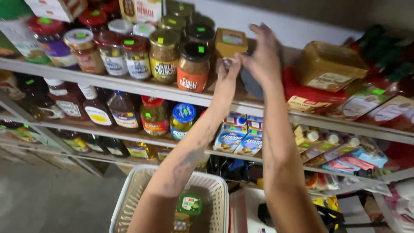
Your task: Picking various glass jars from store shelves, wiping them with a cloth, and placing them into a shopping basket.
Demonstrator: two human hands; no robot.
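Observation:
Both my arms reach up to the top shelf (pixel 129 85). My left hand (pixel 226 77) has its fingers stretched upward, and the tips touch the lower edge of a small yellow-brown box (pixel 231 42). My right hand (pixel 261 54) is raised beside it with the fingers spread. Its palm faces a dark grey packet (pixel 250 86) that stands behind the wrist. The thumb meets my left fingertips. Whether the right hand grips anything is hidden. Below my arms sits a white woven basket (pixel 129 196) with a green-lidded jar (pixel 189 204) in it.
Jars of sauce and pickle (pixel 164 56) crowd the top shelf left of my hands. A red packet (pixel 308 97) and a tan tub (pixel 330 64) lie to the right. Bottles (pixel 97 108) and small blue cartons (pixel 235 138) fill the lower shelves. Grey floor (pixel 47 198) shows at the lower left.

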